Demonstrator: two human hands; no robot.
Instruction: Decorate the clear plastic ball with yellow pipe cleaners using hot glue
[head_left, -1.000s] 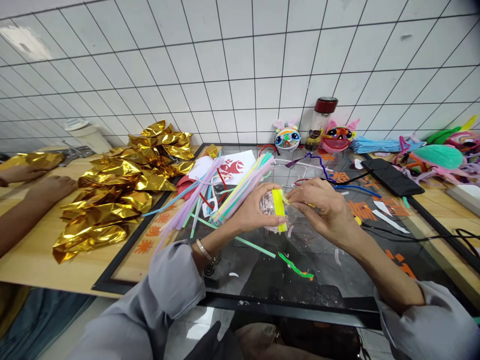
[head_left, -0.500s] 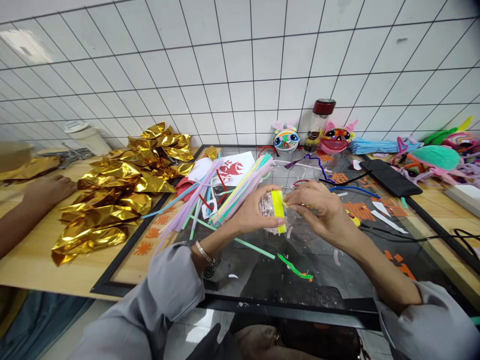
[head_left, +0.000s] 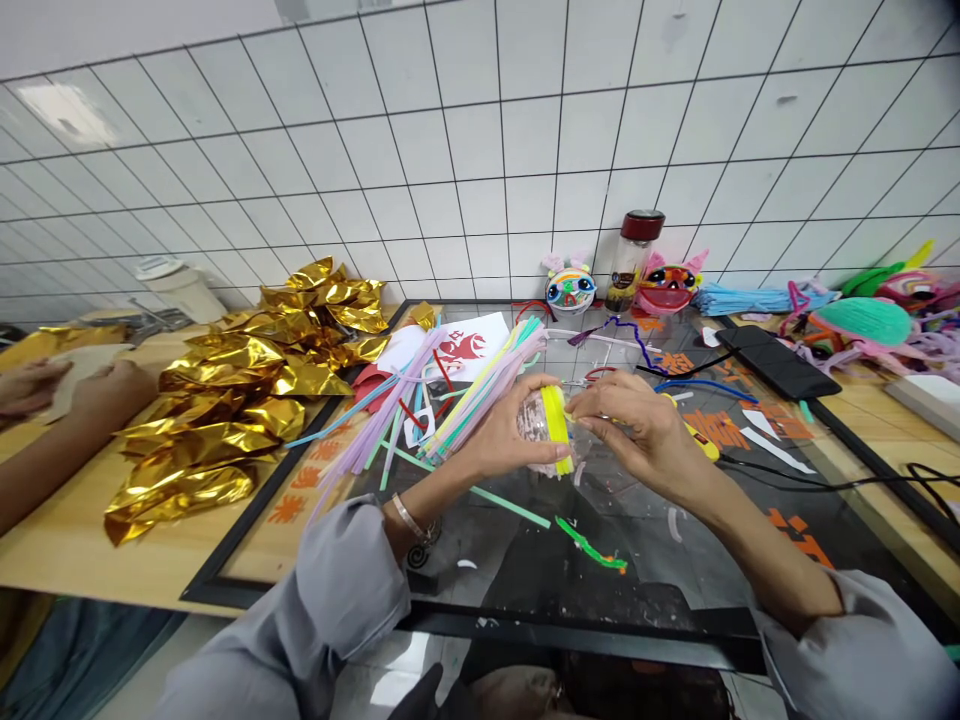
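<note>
My left hand point(head_left: 517, 430) is wrapped round a small rounded craft piece point(head_left: 534, 420), clear and pinkish. Bright yellow fuzzy strips, like pipe cleaners point(head_left: 556, 430), run side by side across its right face. Close against that yellow edge, my right hand point(head_left: 626, 420) has thumb and fingers pinched together; what lies between the fingertips is too small to make out. A bundle of pastel pipe cleaners point(head_left: 480, 400) lies just behind my left wrist. On the dark glass board point(head_left: 510, 560) below my hands is a short green twisted pipe cleaner point(head_left: 589, 545).
Crumpled gold foil point(head_left: 247, 400) spreads at left, beside another person's hands point(head_left: 112, 395) holding pale sheet material. Along the wall stand two decorated animal-face crafts point(head_left: 570, 287) and a red-capped bottle point(head_left: 634, 260). A black phone point(head_left: 784, 358) and cables point(head_left: 810, 485) lie at right.
The view has tilted up slightly. The other person's hands at left have come into view with a pale sheet. My hands keep almost the same hold.
</note>
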